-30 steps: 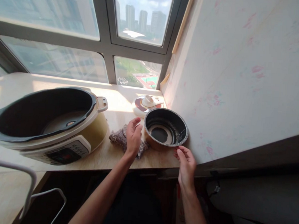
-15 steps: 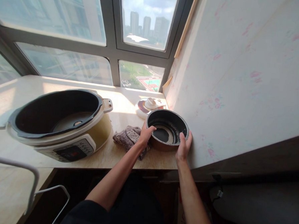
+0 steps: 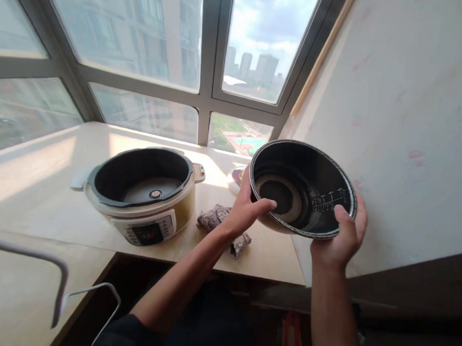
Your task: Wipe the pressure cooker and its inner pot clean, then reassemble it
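Between my two hands is a black inner pot point(image 3: 301, 166), raised above the counter and tilted so its inside faces me. Its inner wall carries white level marks, and a pale ring shows on its bottom. My left hand point(image 3: 248, 205) grips the left side, thumb over the rim. On the right side my right hand point(image 3: 344, 230) is closed round the rim, thumb inside. To the left stands the body of an electric pressure cooker point(image 3: 179, 204), lidless, its dark cavity open. A crumpled brown patterned cloth point(image 3: 215, 217) lies beside it, partly behind my left forearm.
A lid point(image 3: 235, 178) lies near the window, mostly hidden by the pot. The wooden counter point(image 3: 206, 262) ends at a front edge close to me. A flowered wall point(image 3: 407, 203) bounds the right. Bent white metal tubing point(image 3: 60, 283) stands at the lower left.
Both hands have lifted the inner pot off the counter, bringing it up and closer to me, tilted. My view has shifted, so the cooker appears farther right and smaller.
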Action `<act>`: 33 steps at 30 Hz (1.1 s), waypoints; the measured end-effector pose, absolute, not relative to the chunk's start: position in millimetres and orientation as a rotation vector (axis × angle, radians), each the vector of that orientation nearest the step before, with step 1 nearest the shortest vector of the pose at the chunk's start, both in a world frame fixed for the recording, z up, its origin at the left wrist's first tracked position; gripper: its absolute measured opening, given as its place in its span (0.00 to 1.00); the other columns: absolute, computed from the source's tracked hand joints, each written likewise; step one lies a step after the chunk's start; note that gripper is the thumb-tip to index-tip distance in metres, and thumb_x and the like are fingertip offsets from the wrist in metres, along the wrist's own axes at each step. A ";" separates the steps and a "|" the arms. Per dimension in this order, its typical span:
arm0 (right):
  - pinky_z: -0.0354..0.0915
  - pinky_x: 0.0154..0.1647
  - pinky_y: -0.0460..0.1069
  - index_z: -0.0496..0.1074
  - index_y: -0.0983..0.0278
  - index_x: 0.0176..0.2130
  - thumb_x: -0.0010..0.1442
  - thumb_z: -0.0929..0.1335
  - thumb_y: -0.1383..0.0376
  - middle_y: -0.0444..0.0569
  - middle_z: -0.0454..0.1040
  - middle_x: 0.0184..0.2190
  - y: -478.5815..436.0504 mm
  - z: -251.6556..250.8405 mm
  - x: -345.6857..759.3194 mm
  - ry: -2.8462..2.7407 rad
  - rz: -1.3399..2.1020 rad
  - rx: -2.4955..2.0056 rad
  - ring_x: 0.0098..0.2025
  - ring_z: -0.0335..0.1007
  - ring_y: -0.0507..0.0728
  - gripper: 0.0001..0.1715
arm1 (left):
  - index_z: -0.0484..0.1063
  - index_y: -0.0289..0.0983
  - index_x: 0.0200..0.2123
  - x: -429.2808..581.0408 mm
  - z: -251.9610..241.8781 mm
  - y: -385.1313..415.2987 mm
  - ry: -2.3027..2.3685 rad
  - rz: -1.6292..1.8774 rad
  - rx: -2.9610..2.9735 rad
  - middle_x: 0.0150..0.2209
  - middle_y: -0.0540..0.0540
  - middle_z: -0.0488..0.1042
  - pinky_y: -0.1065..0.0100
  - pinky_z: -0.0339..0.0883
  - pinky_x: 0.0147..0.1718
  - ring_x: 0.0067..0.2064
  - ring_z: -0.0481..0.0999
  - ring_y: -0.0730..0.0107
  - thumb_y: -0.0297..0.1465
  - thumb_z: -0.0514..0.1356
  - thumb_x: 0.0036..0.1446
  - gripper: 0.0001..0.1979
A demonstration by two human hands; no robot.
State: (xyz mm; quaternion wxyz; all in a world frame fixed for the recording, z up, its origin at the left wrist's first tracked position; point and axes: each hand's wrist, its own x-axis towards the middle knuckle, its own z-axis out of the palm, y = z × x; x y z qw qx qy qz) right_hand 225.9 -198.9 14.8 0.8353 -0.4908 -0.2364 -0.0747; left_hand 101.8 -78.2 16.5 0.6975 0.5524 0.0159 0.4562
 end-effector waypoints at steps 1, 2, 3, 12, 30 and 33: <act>0.60 0.67 0.67 0.68 0.60 0.60 0.56 0.71 0.61 0.50 0.71 0.59 -192.6 29.5 219.7 -0.527 -0.155 -1.016 0.63 0.67 0.64 0.32 | 0.57 0.43 0.68 90.8 29.7 -74.3 0.016 1.041 1.255 0.62 0.43 0.68 0.51 0.59 0.64 0.65 0.65 0.46 0.27 0.66 0.49 0.43; 0.60 0.67 0.67 0.69 0.59 0.58 0.56 0.71 0.62 0.49 0.72 0.58 -185.1 43.1 213.0 -0.549 -0.138 -0.994 0.63 0.67 0.64 0.30 | 0.57 0.43 0.68 78.9 41.9 -69.8 0.006 1.064 1.277 0.63 0.43 0.68 0.51 0.59 0.64 0.65 0.64 0.46 0.28 0.66 0.50 0.42; 0.61 0.67 0.67 0.70 0.58 0.57 0.55 0.71 0.62 0.48 0.73 0.57 -176.3 55.4 205.7 -0.568 -0.112 -0.971 0.62 0.68 0.63 0.29 | 0.56 0.44 0.68 66.2 52.8 -64.7 0.001 1.087 1.295 0.63 0.43 0.67 0.51 0.59 0.64 0.65 0.64 0.46 0.29 0.65 0.52 0.41; 0.68 0.60 0.61 0.71 0.60 0.54 0.51 0.71 0.64 0.48 0.75 0.50 -74.9 105.5 119.9 -0.798 0.154 -0.775 0.55 0.71 0.61 0.29 | 0.58 0.46 0.67 -67.1 101.5 -21.3 0.148 1.336 1.451 0.60 0.43 0.71 0.49 0.64 0.62 0.64 0.67 0.47 0.43 0.63 0.58 0.36; 0.70 0.46 0.54 0.65 0.60 0.59 0.45 0.68 0.63 0.47 0.74 0.47 28.1 46.8 38.8 -0.921 0.637 -0.895 0.46 0.71 0.59 0.41 | 0.69 0.41 0.60 -171.6 59.0 21.8 0.423 1.537 1.364 0.56 0.42 0.75 0.49 0.63 0.63 0.63 0.69 0.47 0.38 0.65 0.53 0.30; 0.69 0.45 0.53 0.65 0.59 0.58 0.45 0.68 0.63 0.46 0.74 0.46 30.5 43.3 41.2 -0.938 0.631 -0.913 0.46 0.70 0.58 0.40 | 0.70 0.41 0.59 -168.5 52.5 26.3 0.424 1.532 1.334 0.56 0.42 0.75 0.50 0.63 0.63 0.63 0.69 0.48 0.37 0.64 0.52 0.29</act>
